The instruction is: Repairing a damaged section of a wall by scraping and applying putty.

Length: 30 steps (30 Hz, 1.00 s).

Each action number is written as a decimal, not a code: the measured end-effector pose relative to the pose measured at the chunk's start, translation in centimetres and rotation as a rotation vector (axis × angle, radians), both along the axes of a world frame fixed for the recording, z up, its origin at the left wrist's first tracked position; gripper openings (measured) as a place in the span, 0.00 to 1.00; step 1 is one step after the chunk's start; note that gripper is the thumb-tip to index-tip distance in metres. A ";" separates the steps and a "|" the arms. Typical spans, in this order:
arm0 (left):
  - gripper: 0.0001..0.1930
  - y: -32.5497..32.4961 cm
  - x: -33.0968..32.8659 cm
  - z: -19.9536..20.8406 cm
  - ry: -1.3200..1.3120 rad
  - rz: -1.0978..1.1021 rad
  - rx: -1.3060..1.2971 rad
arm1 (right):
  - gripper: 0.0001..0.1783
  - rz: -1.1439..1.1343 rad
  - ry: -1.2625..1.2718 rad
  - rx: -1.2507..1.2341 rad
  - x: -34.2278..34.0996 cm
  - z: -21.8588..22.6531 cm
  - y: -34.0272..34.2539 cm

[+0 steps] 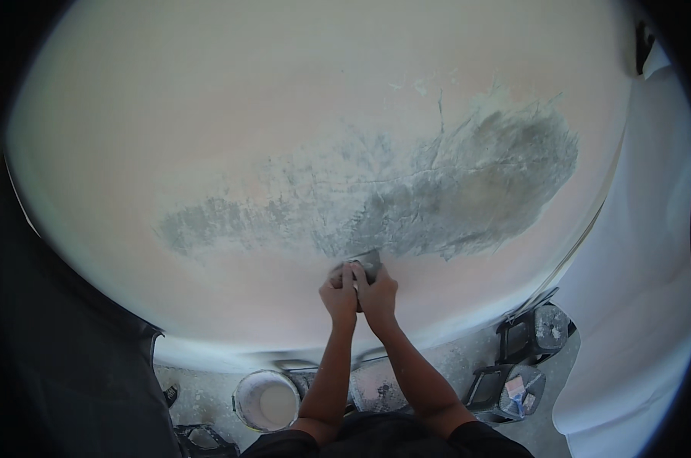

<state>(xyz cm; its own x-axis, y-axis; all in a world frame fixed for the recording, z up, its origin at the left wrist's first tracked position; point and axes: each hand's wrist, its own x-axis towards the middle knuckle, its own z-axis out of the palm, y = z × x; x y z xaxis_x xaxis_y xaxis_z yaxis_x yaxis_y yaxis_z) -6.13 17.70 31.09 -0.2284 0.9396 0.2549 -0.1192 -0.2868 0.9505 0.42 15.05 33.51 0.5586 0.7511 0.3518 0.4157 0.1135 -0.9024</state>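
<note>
Both my hands meet at the lower middle of a broad pale wall (pixel 208 130). My right hand (pixel 378 294) is closed around a putty knife (pixel 370 262), whose flat grey blade lies against the surface. My left hand (pixel 338 294) is closed beside it, fingers pressed on the same tool; most of the handle is hidden by the hands. Just above the blade spreads a long, rough grey patch (pixel 475 195), darkest at its right end and streaked with thin pale material on the left.
Below me, a round bucket (pixel 242 401) holds pale material. Two dark stools stand at the lower right; a flat tool with a blue handle (pixel 518 398) lies on the nearer stool (pixel 483 389). Dark sheeting (pixel 78 359) hangs at left, white sheeting (pixel 635 305) at right.
</note>
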 end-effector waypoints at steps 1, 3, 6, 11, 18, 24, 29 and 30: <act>0.14 -0.1 0.5 -0.9 0.076 0.001 -0.037 | 0.22 0.004 0.063 0.013 0.4 -0.7 -0.4; 0.14 0.1 0.6 -1.4 -0.004 0.000 -0.019 | 0.21 0.010 0.118 0.031 0.6 -1.0 -0.5; 0.14 0.5 0.0 -0.7 0.006 -0.023 -0.021 | 0.20 0.015 0.114 0.020 0.2 -0.4 -0.1; 0.15 0.9 -1.6 2.2 -0.133 -0.011 0.059 | 0.18 0.010 -0.051 0.057 -1.4 1.2 1.4; 0.15 -3.4 -0.7 -2.0 0.113 -0.199 -0.125 | 0.18 -0.043 0.142 0.132 0.4 -3.4 -3.6; 0.14 -5.4 1.7 2.1 0.141 -0.352 -0.063 | 0.22 0.021 0.359 0.035 4.1 0.3 -5.5; 0.13 -2.0 5.9 11.9 0.116 -0.330 0.332 | 0.24 0.060 0.177 0.149 8.7 12.0 -3.5; 0.13 -1.1 6.7 13.7 0.113 -0.298 0.380 | 0.25 0.068 0.158 0.161 9.5 13.5 -2.8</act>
<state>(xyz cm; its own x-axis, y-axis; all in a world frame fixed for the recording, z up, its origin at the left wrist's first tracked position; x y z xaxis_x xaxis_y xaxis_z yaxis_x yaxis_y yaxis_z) 0.60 16.57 44.76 0.0846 0.7956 0.5999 -0.1511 -0.5849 0.7969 9.94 12.25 47.05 0.5666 0.7301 0.3821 0.2568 0.2842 -0.9238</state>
